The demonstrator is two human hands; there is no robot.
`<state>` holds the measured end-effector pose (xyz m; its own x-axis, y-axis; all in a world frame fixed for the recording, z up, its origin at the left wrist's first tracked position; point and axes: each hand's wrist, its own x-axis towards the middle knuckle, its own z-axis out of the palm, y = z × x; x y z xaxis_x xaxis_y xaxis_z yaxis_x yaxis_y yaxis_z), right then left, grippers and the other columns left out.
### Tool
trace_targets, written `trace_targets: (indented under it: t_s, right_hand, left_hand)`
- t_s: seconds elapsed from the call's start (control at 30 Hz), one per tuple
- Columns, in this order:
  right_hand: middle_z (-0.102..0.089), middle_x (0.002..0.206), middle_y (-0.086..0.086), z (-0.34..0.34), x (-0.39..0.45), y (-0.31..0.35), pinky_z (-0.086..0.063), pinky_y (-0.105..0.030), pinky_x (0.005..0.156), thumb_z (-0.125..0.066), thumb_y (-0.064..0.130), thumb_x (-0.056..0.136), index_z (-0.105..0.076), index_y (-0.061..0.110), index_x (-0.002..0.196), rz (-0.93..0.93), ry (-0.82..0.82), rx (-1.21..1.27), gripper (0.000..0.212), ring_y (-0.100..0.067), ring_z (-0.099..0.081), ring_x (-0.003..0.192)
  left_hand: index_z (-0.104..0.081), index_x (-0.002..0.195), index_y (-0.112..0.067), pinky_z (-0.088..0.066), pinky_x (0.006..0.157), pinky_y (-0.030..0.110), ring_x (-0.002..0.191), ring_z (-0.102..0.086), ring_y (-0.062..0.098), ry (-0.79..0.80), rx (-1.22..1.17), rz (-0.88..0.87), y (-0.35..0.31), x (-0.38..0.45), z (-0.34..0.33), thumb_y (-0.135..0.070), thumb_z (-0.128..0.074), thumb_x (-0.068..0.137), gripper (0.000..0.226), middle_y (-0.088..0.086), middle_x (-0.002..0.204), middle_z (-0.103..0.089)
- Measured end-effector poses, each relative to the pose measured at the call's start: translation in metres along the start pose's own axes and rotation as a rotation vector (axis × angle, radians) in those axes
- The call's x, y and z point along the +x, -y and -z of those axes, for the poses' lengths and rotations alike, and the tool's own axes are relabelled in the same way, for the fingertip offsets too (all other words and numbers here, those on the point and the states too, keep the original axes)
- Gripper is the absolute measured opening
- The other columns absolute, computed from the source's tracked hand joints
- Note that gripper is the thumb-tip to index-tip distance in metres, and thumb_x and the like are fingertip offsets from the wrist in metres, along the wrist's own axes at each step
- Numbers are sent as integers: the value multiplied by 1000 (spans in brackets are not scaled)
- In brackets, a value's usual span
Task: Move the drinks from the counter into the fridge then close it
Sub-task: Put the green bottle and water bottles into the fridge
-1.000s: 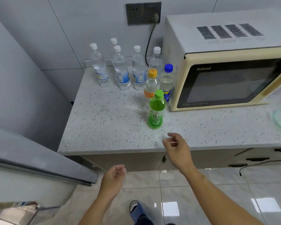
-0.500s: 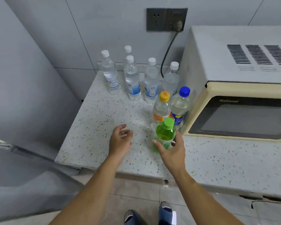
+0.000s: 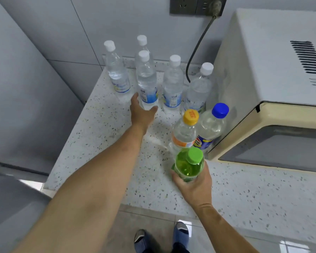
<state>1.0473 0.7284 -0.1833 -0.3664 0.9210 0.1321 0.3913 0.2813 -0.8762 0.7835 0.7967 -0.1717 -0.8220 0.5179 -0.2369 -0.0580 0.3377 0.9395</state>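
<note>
Speckled stone counter (image 3: 102, 143) is seen from above, set against a grey tiled wall, with a cream microwave (image 3: 274, 73) occupying its right side. Five white-capped water bottles stand along the back edge. One of these, the front water bottle (image 3: 146, 81), is gripped near its base by the left hand (image 3: 142, 114), thumb and fingers wrapped around it. An orange-capped bottle (image 3: 185, 132) and a blue-capped bottle (image 3: 212, 126) stand just beside the microwave front. Near the counter's front edge, a green bottle (image 3: 189, 164) is held around its lower body by the right hand (image 3: 194, 183). A grey fridge door (image 3: 11, 201) is partly visible at the lower left.
</note>
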Motion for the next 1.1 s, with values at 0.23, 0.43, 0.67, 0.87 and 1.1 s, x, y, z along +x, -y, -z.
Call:
trace_targets:
  t_s: [0.23,0.43,0.67,0.87,1.1]
  right_hand:
    - [-58,96,7,1,0,-2,-48,-23,78,-80,56,60,-43,48,103,7,35,-18,57,-13,-59,91]
    - [-58,99,7,-1,-2,0,-44,-16,79,-76,62,61,-38,62,102,-41,36,3,56,-8,-57,92]
    - [-59,103,10,-3,-8,0,-49,-24,83,-79,60,59,-40,68,103,-104,13,31,59,-9,-59,97]
    - [-65,109,8,-3,-17,5,-54,-37,91,-82,54,63,-56,33,112,-186,0,72,59,-12,-62,101]
    - [-68,106,9,-1,-41,11,-52,-27,85,-86,41,68,-59,30,112,-235,-55,35,53,-9,-64,95]
  left_hand:
    - [-42,140,-26,-50,82,15,113,-58,11,-24,-144,-17,-21,26,-15,-28,-87,71,82,-7,133,-54]
    - [-50,114,-30,-43,68,11,92,-60,4,-57,-59,-100,-17,2,-5,-30,-83,75,51,-15,107,-60]
    - [-45,119,-43,-40,66,0,92,-56,-17,-61,-40,-156,18,-81,22,-39,-79,76,55,-30,105,-56]
    - [-44,138,-31,-51,95,30,115,-60,11,-51,-85,-59,52,-156,49,-47,-80,72,76,-14,126,-58]
    - [-49,128,-36,-48,82,12,106,-63,-4,75,-147,-13,77,-212,84,-33,-78,81,55,-22,119,-63]
